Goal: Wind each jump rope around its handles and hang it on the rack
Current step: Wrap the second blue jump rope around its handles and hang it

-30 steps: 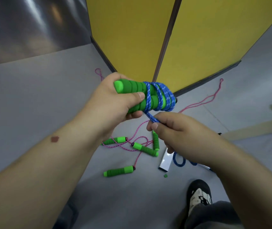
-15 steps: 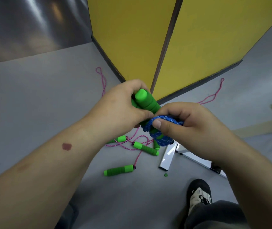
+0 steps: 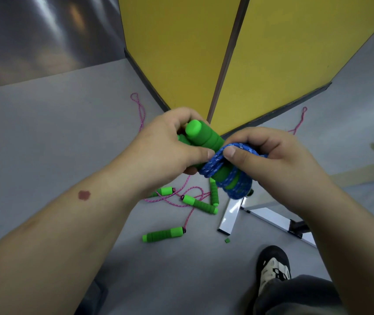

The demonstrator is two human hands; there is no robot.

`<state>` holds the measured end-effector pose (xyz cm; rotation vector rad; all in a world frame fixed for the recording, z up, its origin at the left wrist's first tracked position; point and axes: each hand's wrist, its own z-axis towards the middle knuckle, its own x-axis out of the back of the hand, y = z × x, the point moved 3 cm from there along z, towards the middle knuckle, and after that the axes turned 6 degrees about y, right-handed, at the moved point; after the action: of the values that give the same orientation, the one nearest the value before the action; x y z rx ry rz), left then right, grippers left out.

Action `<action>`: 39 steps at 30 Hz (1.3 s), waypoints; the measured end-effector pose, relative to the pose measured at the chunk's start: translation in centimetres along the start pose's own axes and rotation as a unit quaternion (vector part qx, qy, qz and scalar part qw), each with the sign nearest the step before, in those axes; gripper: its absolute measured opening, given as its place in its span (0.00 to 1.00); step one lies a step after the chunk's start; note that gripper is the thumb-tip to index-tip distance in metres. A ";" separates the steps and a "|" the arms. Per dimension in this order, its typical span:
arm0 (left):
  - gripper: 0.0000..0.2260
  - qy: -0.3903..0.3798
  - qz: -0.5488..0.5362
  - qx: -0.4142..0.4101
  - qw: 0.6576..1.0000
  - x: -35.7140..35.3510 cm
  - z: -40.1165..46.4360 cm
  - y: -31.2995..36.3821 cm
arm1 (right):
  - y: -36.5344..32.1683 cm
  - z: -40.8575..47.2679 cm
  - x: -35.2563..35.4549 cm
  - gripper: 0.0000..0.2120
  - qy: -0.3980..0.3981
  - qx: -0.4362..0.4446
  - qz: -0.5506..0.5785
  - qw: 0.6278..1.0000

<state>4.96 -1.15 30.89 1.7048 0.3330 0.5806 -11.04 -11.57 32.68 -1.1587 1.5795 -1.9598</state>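
My left hand (image 3: 168,146) grips the two green foam handles (image 3: 204,135) of a blue jump rope, held together with their ends pointing up toward me. The blue rope (image 3: 233,178) is coiled in several turns around the lower part of the handles. My right hand (image 3: 270,160) pinches the top turns of that rope between thumb and fingers, right beside my left thumb. On the grey floor below lie pink jump ropes (image 3: 188,198) with green handles (image 3: 165,234), loose and tangled. The rack's white metal foot (image 3: 229,217) shows under my right hand.
A yellow folding partition (image 3: 261,53) stands just ahead, its corner pointing at me. A steel wall is at the back left. My shoe (image 3: 272,267) and trouser leg are at the bottom right. A small green foam scrap (image 3: 227,240) lies by the rack foot.
The handles swung from lying sideways to pointing up toward me. My right hand let go of the rope's free end below and now pinches the wound turns. No loose blue rope hangs down now.
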 end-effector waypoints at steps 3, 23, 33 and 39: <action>0.14 -0.079 0.013 -0.003 0.997 0.2 0.0 0.2 | 0.1 -0.1 0.1 0.03 0.004 -0.007 0.004 1.000; 0.16 -0.186 0.026 0.022 0.982 -1.2 -1.0 0.2 | 0.6 0.9 -0.2 0.09 0.163 -0.162 0.312 0.922; 0.15 -0.100 -0.113 0.027 0.988 -1.6 -1.0 0.3 | 0.1 0.8 -1.1 0.12 0.085 -0.243 0.394 0.882; 0.16 -0.065 -0.146 -0.026 0.987 -1.3 -1.0 1.0 | 1.0 1.0 -0.7 0.10 0.083 -0.268 0.422 0.862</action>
<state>3.23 -1.20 31.73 1.5983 0.4595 0.2595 -10.03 -11.98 31.55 -0.2932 2.2819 -1.0795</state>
